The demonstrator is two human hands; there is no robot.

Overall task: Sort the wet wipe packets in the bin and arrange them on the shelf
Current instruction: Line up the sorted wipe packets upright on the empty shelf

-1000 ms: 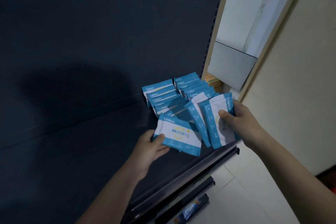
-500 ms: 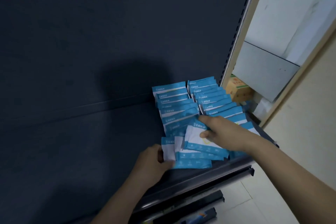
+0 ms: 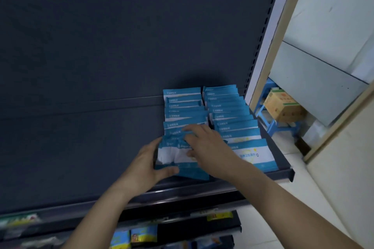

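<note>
A second ago I had blue-and-white soft plastic wet wipe packets in both hands, held in the air just above the front lip (image 3: 202, 190) of the dark grey metal shelf (image 3: 81, 147). Now they are down. The loose bunch of packets (image 3: 174, 155) sits just behind the front lip, at the near end of the left row (image 3: 182, 105) of standing packets, and both hands have closed in on it.

My left hand (image 3: 147, 166) cups the bunch's left side, with the fingers wrapped round the edge and the thumb laid along the bottom edge nearest the lip. My right hand (image 3: 204, 147) lies over the top with its fingers stretched out and spread, pressing the packets back, away from the lip and against the row behind.

The right row (image 3: 228, 111) runs back from the lip beside it and looks settled, its front packet (image 3: 251, 153) leaning face up.

I judge this batch is placed but not yet tidy: the bunch looks crumpled and skewed compared with the rows behind. Squaring it up comes next, then back for more. The bin is out of view, so I cannot tell how many remain.

Beyond the lip's right end, a brown cardboard box (image 3: 283, 107) rests on a blue plastic stool (image 3: 273, 125).
</note>
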